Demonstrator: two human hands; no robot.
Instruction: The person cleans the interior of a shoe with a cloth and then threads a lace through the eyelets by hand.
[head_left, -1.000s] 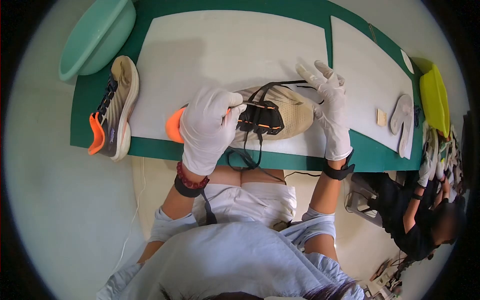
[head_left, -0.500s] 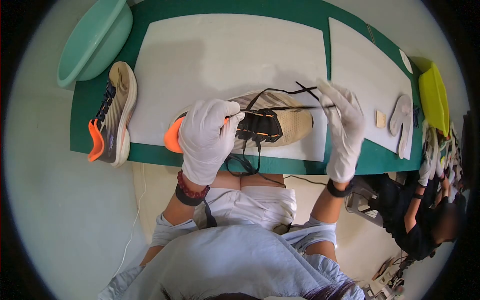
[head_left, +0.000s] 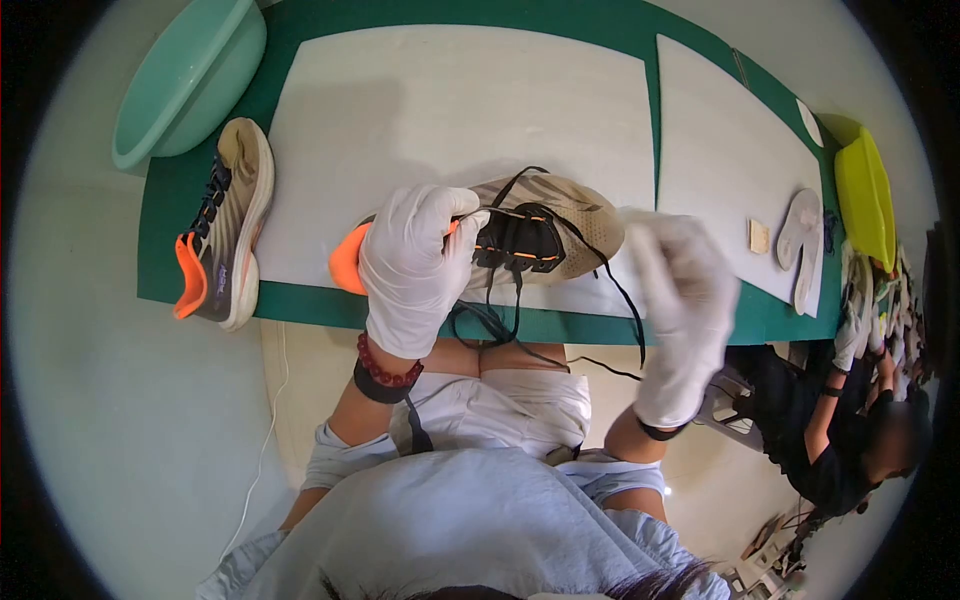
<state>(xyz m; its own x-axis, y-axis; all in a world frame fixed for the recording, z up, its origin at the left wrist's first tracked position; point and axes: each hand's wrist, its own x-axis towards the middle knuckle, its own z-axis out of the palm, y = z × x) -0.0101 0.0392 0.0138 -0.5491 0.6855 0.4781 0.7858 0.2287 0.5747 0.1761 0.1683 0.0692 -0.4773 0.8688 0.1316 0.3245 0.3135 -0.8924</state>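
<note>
A beige shoe with an orange heel lies sideways on a white mat, its toe to the right. Over the shoe's collar, my white-gloved left hand is closed, pinching the edge of the shoe's tongue beside the laces. Black laces cross the shoe; one end arches over the toe and hangs past the table's front edge. My gloved right hand is just right of the toe, smeared by motion, its fingers unclear. The lace passes near it, and no hold on it can be made out.
A matching shoe stands at the left below a teal basin. On the right mat are a small tan square and insoles. Beyond sit a yellow basin and a person in black.
My right hand has moved down and away from where the lace was stretched. The lace has dropped over the toe and now hangs. My left hand stays at the collar.
</note>
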